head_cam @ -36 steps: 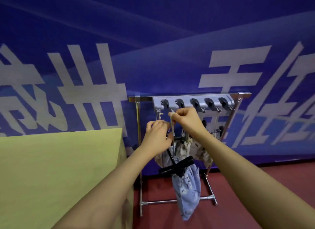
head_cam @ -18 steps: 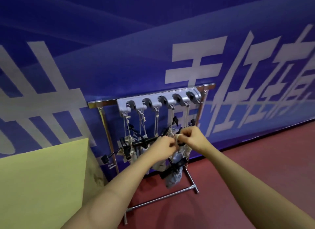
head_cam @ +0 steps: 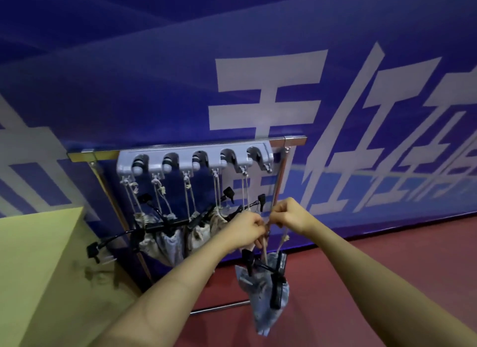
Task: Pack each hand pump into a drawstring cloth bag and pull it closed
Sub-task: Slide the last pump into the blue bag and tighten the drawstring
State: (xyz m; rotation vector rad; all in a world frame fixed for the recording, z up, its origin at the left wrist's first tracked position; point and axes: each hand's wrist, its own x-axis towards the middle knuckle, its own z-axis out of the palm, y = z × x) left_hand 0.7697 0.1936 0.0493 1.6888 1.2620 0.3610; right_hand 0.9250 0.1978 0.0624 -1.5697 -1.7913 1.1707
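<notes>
I saw the blue banner wall (head_cam: 154,88) filling most of the view, with a yellow-green table (head_cam: 33,269) at lower left. Against the wall stood a metal rack (head_cam: 185,146) carrying a grey hook strip (head_cam: 193,159), from which packed bags (head_cam: 165,240) hung by cords. Both hands were curled tight: my left hand (head_cam: 245,231) and right hand (head_cam: 290,215) each pinched the drawstring (head_cam: 284,239) of a blue cloth bag (head_cam: 263,292) dangling below them, a black hand pump (head_cam: 277,287) apparently protruding from its mouth.
</notes>
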